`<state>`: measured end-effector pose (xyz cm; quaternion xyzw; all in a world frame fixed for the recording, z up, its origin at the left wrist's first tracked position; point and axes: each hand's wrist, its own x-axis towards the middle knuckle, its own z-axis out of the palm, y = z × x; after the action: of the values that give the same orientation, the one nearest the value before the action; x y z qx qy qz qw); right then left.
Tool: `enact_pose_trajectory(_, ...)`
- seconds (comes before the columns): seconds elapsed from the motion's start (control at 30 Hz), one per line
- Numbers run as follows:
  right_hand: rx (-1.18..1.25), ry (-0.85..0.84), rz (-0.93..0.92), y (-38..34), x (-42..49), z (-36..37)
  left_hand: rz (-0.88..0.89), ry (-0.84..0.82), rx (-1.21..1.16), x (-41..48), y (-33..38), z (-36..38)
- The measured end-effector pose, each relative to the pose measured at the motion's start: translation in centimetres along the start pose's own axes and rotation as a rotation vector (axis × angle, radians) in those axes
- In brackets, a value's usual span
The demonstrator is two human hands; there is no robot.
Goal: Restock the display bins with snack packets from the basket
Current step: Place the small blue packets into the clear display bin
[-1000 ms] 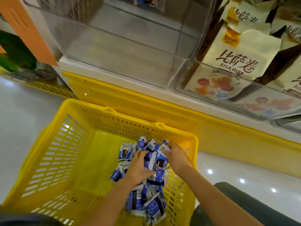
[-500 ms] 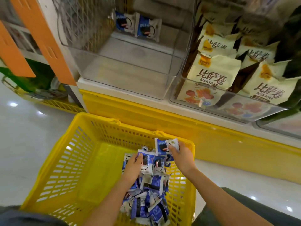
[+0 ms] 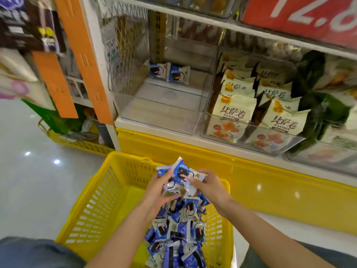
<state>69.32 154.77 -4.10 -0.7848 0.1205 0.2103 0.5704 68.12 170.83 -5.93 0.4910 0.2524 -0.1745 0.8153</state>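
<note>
Far left: orange slotted plastic upright [image 3: 85, 60] of the shelving, over a glossy pale floor [image 3: 29, 180]. Yellow perforated plastic basket [image 3: 100, 200] stands on that floor, in front of the yellow shelf base. My left hand [image 3: 157, 192] is over the basket's far right part, fingers curled round a bundle of blue-and-white snack packets [image 3: 180, 176]. The bundle is held above the heap of blue-and-white packets [image 3: 177, 231] that lies along the basket's right side; whether it touches the heap, I cannot tell. My right hand [image 3: 209, 187] grips the same bundle from the other side, thumb and fingers pinching the topmost packet. Both hands are closed on it, and the bundle sits between them, near the basket's far rim. On the shelf above: clear rectangular plastic display bin [image 3: 164, 113] with two blue-and-white packets [image 3: 170, 73] upright at its back, side by side and touching. Just right of it, a second clear bin [image 3: 251, 140] packed with cream-coloured packets [image 3: 236, 111] printed BISAJUAN.
</note>
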Motion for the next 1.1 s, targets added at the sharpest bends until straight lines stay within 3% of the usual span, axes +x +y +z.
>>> enact_pose_trajectory(0.2, -0.099, -0.202, -0.179, -3.5, -2.2, 0.4, 0.325, 0.023, 0.293, -1.4, 3.5, 0.2)
enact_pose_trajectory(0.37, -0.129, -0.086, -0.387, -8.3, -3.1, 0.1, 0.533, -0.055, 0.379, -2.6, 8.1, 0.8)
enact_pose_trajectory(0.5, -0.218, -0.021, -0.539, -13.4, -3.2, -0.4, 0.663, -0.004, 0.388, -3.6, 12.2, 0.4)
enact_pose_trajectory(0.67, -0.327, 0.271, -0.644, -19.7, -0.1, -0.3, 0.73, 0.111, 0.39, -3.3, 15.9, -0.8)
enact_pose_trajectory(0.77, -0.537, 0.416, -0.639, -23.3, 4.1, -0.3, 0.729, 0.104, 0.361, -2.8, 17.4, -1.5)
enact_pose_trajectory(1.0, -1.167, 0.461, -0.413, -27.3, 13.8, -1.4, 0.73, 0.085, 0.228, -1.1, 19.6, -2.7)
enact_pose_trajectory(1.1, -1.312, 0.485, -0.334, -27.3, 16.9, -2.0, 0.714, 0.049, 0.15, -0.1, 20.2, -2.8)
